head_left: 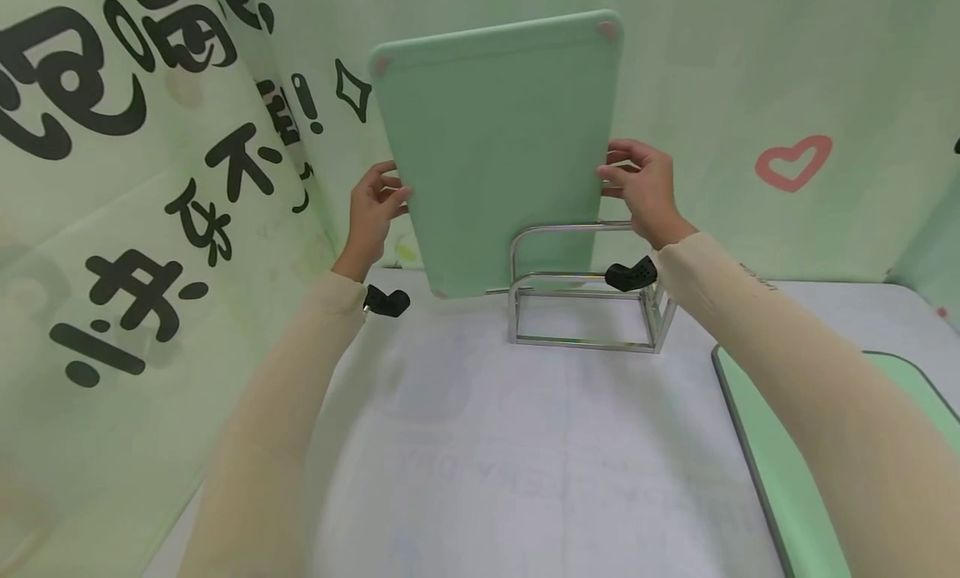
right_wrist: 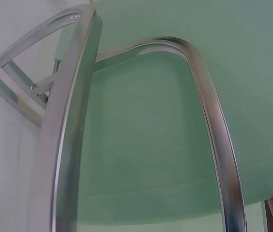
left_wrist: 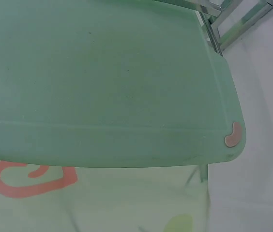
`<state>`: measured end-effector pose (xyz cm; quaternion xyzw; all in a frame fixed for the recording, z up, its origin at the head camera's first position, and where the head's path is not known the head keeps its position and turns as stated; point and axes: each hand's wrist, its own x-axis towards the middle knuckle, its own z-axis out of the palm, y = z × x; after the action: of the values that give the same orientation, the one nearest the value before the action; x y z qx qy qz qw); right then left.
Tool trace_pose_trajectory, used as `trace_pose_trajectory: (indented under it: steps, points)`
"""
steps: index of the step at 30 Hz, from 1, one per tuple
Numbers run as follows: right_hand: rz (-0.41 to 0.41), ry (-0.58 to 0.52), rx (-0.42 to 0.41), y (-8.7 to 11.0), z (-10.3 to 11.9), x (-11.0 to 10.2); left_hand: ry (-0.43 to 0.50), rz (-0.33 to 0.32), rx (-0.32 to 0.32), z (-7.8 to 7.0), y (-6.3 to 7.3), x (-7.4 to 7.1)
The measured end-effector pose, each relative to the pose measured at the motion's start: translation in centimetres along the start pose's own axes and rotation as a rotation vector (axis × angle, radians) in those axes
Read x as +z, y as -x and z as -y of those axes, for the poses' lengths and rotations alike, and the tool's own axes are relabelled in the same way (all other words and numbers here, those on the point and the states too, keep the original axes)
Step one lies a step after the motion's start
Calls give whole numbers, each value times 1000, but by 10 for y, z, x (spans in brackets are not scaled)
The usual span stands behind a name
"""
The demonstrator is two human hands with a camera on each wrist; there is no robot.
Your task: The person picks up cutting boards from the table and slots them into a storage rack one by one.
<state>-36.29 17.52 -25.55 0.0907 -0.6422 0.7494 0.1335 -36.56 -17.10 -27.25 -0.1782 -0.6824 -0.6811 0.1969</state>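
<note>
green board (head_left: 495, 153), side edges pinched in left hand (head_left: 372, 207) and right hand (head_left: 647, 182), partly behind metal rack (right_wrist: 59, 125)

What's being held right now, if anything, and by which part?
The nearly upright green board, by its opposite side edges: left hand at the left edge, right hand at the right.
</note>
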Motion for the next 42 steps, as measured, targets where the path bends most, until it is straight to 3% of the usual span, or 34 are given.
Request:
trace_pose_trajectory:
  steps: [20, 28, 37, 42]
  points:
    - [-22, -33, -1, 5, 8, -19, -22, 40, 35, 6, -6, 19]
    - [-34, -25, 1, 6, 11, -25, 18, 45, -27, 5, -10, 26]
    - [-38, -41, -13, 6, 14, -32, 17, 55, -53, 1, -11, 32]
    - [-46, -28, -9, 8, 16, -37, 22, 60, -35, 0, -11, 36]
